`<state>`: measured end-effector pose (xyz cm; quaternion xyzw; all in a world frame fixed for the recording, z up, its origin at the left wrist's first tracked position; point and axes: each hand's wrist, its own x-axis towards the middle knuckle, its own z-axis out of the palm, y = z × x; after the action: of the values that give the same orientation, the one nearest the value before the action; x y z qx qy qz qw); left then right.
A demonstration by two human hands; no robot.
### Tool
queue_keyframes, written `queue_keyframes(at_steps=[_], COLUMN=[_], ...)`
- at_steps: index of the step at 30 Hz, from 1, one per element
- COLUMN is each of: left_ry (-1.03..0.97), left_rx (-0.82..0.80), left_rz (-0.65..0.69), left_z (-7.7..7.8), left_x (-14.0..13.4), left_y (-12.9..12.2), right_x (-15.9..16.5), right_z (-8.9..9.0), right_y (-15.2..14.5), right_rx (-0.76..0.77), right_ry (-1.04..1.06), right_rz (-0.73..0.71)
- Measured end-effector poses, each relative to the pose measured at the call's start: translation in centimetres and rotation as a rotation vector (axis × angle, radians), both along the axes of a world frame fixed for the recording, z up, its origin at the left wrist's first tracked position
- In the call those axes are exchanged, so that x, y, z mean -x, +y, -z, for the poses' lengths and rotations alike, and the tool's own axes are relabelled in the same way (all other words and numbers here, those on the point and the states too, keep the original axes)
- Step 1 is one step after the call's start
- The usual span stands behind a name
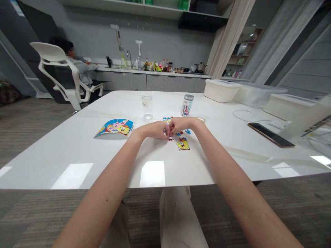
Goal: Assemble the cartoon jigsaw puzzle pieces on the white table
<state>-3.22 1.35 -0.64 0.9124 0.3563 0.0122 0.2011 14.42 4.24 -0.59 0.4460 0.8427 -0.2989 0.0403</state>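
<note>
My left hand (156,130) and my right hand (180,124) meet over the white table, fingertips closed together on a small jigsaw puzzle piece (170,138). The fingers hide part of it. Just right of the fingertips lies a joined puzzle section (183,144) with a yellow cartoon face. Loose puzzle pieces (187,131) in blue, red and yellow are scattered behind and beside my right hand, partly covered by it. To the left, a curled picture sheet (115,127) shows yellow and pink cartoon figures on blue.
A clear jar (147,107) and a printed canister (187,105) stand behind my hands. A phone (270,135), a cable (248,117) and lidded storage boxes (221,91) occupy the table's right side. A person (84,70) sits beyond at a counter, beside a white chair (73,75).
</note>
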Motion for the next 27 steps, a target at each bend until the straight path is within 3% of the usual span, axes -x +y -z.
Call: queue_keyframes(at_steps=[9, 16, 27], left_ry=[0.004, 0.033, 0.011], left_rx=[-0.010, -0.063, -0.044], left_rz=[-0.017, -0.006, 0.052], left_z=[0.1, 0.3, 0.3], left_x=[0.0, 0.2, 0.1], left_y=[0.1, 0.4, 0.5], right_x=[-0.1, -0.8, -2.4], right_z=[0.3, 0.4, 1.8], right_y=[0.1, 0.0, 2.1], right_rx=[0.028, 0.121, -0.343], right_ry=[0.045, 0.312, 0.181], right_rz=[-0.027, 0.081, 0.238])
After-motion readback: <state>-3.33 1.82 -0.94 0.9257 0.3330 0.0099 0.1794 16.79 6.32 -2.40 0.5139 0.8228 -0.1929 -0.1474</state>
